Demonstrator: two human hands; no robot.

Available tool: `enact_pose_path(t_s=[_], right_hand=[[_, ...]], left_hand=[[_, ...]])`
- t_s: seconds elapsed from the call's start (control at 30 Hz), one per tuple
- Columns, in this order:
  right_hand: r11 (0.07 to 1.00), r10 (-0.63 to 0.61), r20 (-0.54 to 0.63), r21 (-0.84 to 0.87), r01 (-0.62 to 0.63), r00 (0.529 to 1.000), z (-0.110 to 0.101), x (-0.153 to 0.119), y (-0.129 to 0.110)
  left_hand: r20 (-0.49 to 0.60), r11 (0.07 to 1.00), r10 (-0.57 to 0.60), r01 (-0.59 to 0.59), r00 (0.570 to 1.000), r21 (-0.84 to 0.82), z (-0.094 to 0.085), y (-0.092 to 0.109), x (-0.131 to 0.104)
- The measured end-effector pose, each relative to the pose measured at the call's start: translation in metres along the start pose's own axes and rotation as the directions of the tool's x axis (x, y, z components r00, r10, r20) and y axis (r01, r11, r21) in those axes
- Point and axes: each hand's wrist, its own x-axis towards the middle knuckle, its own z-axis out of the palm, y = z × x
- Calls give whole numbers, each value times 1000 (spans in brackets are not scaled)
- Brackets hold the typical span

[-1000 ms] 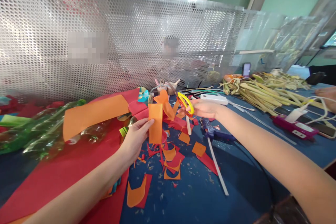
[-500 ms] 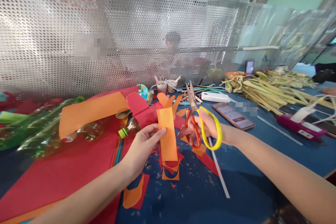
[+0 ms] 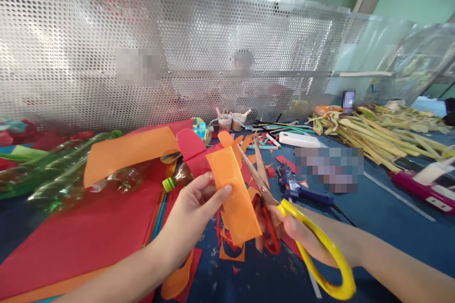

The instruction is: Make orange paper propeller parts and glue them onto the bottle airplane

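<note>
Pinched in my left hand [image 3: 194,213] is an orange strip of paper or foam sheet [image 3: 236,208], tilted, with faint curved outlines on it. My right hand [image 3: 302,232] grips scissors [image 3: 261,175] with one yellow handle and one red handle. Their blades are spread and point up and to the left, close to the strip's right edge; I cannot tell whether they touch it. Below the strip lie orange and red offcuts [image 3: 232,253] on the blue table. A rounded orange piece [image 3: 177,277] rests by my left forearm.
Red sheets [image 3: 88,232] and green plastic bottles [image 3: 64,175] occupy the left. A blue glue gun [image 3: 302,189] sits right of the scissors. Dried stalks [image 3: 369,137] and a magenta power strip [image 3: 423,187] are further right. A perforated metal screen [image 3: 199,47] stands behind.
The scissors have come nearer, tipped left toward the strip, and their blades are spread wider. My left hand has tilted the strip. The glue gun, hidden before, now shows.
</note>
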Motion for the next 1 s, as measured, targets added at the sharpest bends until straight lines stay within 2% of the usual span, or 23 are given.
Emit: enact_pose_path(t_s=[0.1, 0.3, 0.4, 0.57, 0.77, 1.0], right_hand=[[997, -32, -25, 75, 34, 999, 7, 0, 0], [1000, -20, -40, 14, 20, 999, 8, -2, -15], [999, -35, -40, 22, 36, 999, 8, 1, -26], [1000, 13, -6, -4, -13, 1000, 4, 2, -34], [997, 49, 7, -57, -49, 999, 0, 1, -33], [995, 70, -49, -73, -74, 996, 5, 3, -20]], left_hand=[[-4, 999, 29, -29, 1000, 18, 1, 6, -2], [-47, 994, 107, -108, 993, -4, -2, 9, 1], [-33, 995, 98, -98, 995, -2, -3, 10, 0], [-25, 996, 91, -91, 996, 3, -1, 14, -3], [-58, 996, 79, -77, 995, 35, 1, 16, -4], [-78, 996, 76, -72, 994, 60, 2, 16, -5]])
